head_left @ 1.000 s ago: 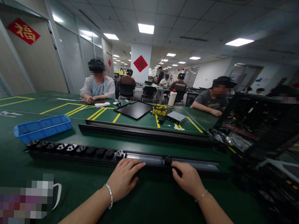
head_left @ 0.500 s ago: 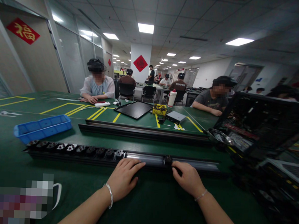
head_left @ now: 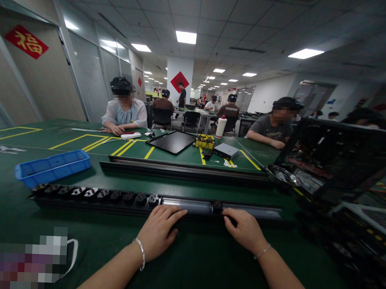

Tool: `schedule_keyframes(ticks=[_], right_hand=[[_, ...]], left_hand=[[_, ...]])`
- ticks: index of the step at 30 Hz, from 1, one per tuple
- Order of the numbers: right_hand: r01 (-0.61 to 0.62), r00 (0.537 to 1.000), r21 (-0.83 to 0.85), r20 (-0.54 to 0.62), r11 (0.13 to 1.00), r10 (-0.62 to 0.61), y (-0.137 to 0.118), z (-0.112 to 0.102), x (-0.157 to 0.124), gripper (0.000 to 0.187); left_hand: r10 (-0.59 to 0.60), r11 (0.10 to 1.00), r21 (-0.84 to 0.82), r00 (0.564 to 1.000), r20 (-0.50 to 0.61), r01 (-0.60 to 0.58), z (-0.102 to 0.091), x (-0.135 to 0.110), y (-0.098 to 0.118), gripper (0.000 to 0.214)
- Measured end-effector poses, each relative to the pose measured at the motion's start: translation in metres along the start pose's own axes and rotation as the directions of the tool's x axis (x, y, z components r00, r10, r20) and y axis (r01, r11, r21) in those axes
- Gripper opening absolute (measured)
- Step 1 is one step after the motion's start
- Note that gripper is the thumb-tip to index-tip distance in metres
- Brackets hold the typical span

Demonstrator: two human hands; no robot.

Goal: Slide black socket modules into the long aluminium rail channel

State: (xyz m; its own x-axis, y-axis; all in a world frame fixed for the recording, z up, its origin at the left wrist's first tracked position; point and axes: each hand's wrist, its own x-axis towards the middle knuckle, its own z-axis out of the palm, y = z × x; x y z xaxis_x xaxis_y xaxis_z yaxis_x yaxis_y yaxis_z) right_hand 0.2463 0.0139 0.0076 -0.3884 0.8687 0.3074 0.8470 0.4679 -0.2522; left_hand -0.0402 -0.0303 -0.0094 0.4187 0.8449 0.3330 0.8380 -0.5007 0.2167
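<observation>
A long black power-strip rail [head_left: 254, 212] lies across the table in front of me. Several plugs [head_left: 90, 192], some black and some whitish, stand in a row along its left part. My left hand [head_left: 159, 226] rests on the rail's near edge just right of that row, fingers stretched and thumb apart. A single black plug [head_left: 217, 206] sits farther right in the bare channel. My right hand [head_left: 243, 228] is at its right side, fingertips at or touching it, thumb held away. Neither hand is closed around anything.
Behind the rail lies another long black rail [head_left: 185, 172]. A blue bin [head_left: 54, 166] stands at the left, a metal bowl [head_left: 283, 175] and an opened computer case [head_left: 336, 163] at the right. Farther back are a black panel [head_left: 170, 141] and a grey box [head_left: 226, 150]. People sit across the table.
Both hands keep nearly the same place on the rail. The view shifts slightly, and a standing person in the background has moved left.
</observation>
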Motion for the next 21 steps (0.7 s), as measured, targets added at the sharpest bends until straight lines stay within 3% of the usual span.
schedule_keyframes(ticks=[21], right_hand=[[-0.036,0.999,0.024,0.035,0.999,0.035,0.0021,-0.0015,0.0015,0.023]], left_hand=[[-0.001,1.0,-0.014,1.0,-0.002,0.001,-0.0009,0.0005,0.0004,0.063]])
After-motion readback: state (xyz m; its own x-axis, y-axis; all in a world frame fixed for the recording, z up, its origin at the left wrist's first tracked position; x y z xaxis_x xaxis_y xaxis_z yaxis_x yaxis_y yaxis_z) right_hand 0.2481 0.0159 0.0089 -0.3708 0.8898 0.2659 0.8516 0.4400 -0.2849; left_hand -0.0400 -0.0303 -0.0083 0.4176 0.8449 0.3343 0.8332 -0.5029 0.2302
